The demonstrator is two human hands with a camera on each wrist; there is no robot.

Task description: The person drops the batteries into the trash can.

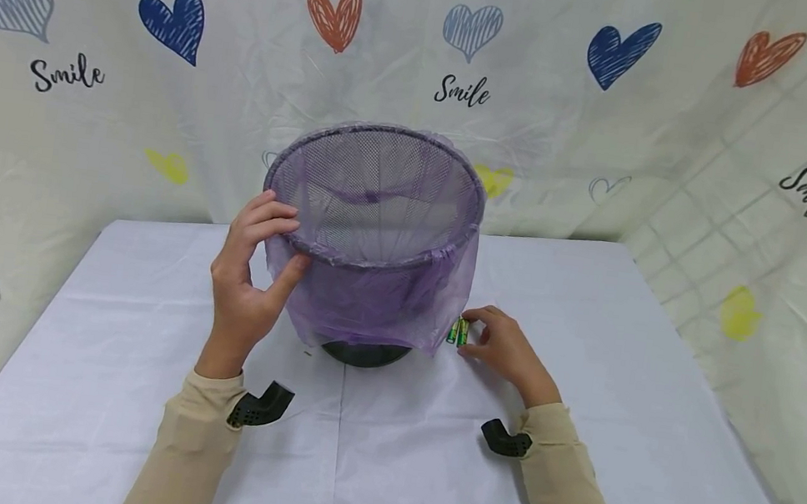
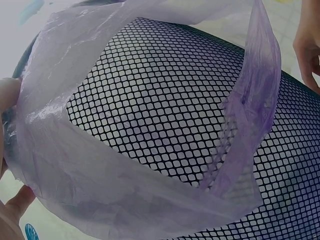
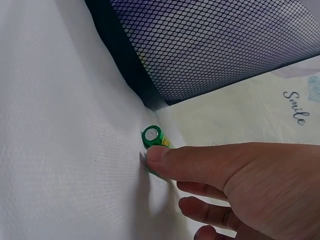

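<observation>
A mesh wastebasket [image 1: 379, 207], lined with a thin purple plastic bag [image 1: 359, 305], stands tilted on the table with its dark base [image 1: 366, 354] showing below. My left hand [image 1: 248, 283] grips its rim on the left, fingers over the edge and thumb outside on the bag. Two small green batteries lie side by side at the basket's right. The left battery [image 1: 453, 330] is untouched, while my right hand [image 1: 505, 349] pinches the right battery [image 1: 464, 333] end to end between finger and thumb. In the right wrist view the thumb mostly covers that battery, beside the other battery [image 3: 152, 135].
A white cloth [image 1: 400, 462] covers the table. Behind it hangs a pale curtain [image 1: 241, 97] printed with hearts and the word Smile. A tiny brown speck [image 1: 308, 352] lies near the basket's base. Black camera mounts [image 1: 262, 405] sit on both wrists.
</observation>
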